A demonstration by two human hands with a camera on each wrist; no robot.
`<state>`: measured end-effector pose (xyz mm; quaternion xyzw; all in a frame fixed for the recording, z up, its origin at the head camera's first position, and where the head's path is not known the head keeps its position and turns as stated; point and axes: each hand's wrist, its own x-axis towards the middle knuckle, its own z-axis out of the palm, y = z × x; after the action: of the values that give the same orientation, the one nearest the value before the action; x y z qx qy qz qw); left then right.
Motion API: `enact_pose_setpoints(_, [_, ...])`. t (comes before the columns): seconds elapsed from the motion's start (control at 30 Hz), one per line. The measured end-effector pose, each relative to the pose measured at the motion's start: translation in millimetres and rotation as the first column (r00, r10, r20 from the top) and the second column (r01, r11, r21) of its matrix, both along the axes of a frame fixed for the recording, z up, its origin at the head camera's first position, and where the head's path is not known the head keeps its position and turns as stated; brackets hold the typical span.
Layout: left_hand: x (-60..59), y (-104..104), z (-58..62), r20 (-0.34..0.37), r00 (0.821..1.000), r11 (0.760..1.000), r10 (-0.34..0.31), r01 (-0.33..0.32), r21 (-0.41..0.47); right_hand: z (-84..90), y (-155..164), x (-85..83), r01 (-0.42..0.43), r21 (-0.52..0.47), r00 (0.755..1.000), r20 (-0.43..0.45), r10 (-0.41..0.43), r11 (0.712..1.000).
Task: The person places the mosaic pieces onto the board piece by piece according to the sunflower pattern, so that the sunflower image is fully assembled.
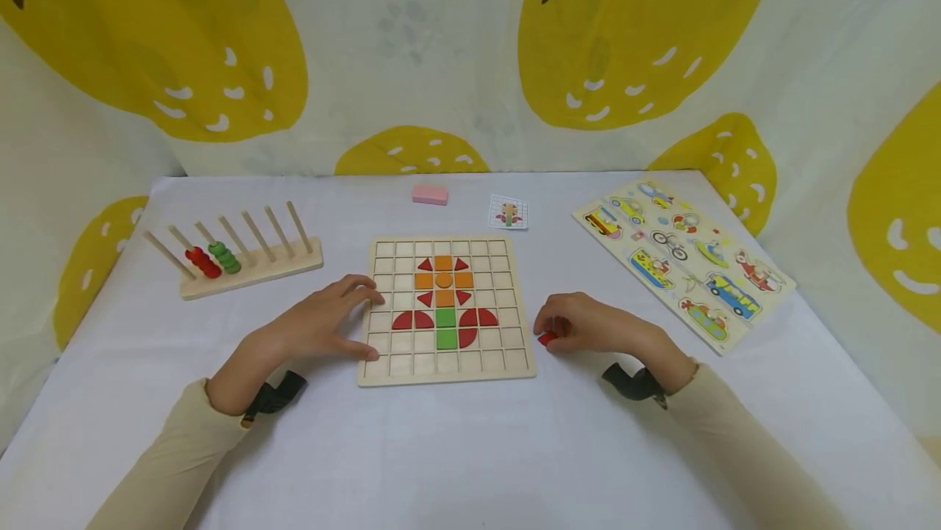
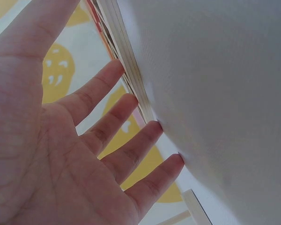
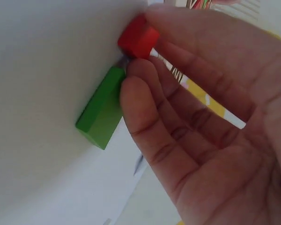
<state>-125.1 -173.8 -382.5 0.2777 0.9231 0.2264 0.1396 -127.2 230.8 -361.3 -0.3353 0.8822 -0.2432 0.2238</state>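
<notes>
Under the curled fingertips of the right hand point(image 1: 599, 330) sits a small red block point(image 3: 138, 37), pinched between thumb and fingers on the white tablecloth point(image 1: 470, 448), just off the right edge of the gridded wooden board point(image 1: 446, 309). A green oblong block point(image 3: 100, 112) lies against the same fingers, touching the red one. The left hand point(image 1: 323, 322) rests with straight, spread fingers point(image 2: 131, 117), tips touching the board's left edge. Between the two hands, the board's square cells hold orange squares, red wedges and quarter-rounds, and two green squares. Beyond the left fingers, a peg rack point(image 1: 246, 260) carries red and green rings.
</notes>
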Motion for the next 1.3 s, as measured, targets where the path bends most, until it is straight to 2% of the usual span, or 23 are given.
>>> enact_pose_setpoints(0.27, [0.8,0,1.4,-0.012,1.0,1.0,-0.005,0.005,-0.006,1.7,1,0.4,0.037,0.014,0.999,0.003,-0.037,0.999])
enact_pose_setpoints(0.67, [0.5,1,1.2,0.002,1.0,1.0,0.009,-0.009,-0.008,-1.7,-3,-2.3,0.061,0.014,0.997,-0.055,-0.061,0.998])
enact_pose_setpoints(0.93, [0.4,1,0.5,-0.015,1.0,1.0,-0.005,0.005,0.009,-0.3,-6,-1.9,0.084,0.038,0.996,-0.042,-0.082,0.996])
enact_pose_setpoints(1.3, [1.9,1,3.5,-0.012,1.0,1.0,-0.008,0.008,0.01,7.2,-17,-2.3,0.069,-0.019,0.994,-0.078,-0.07,0.997])
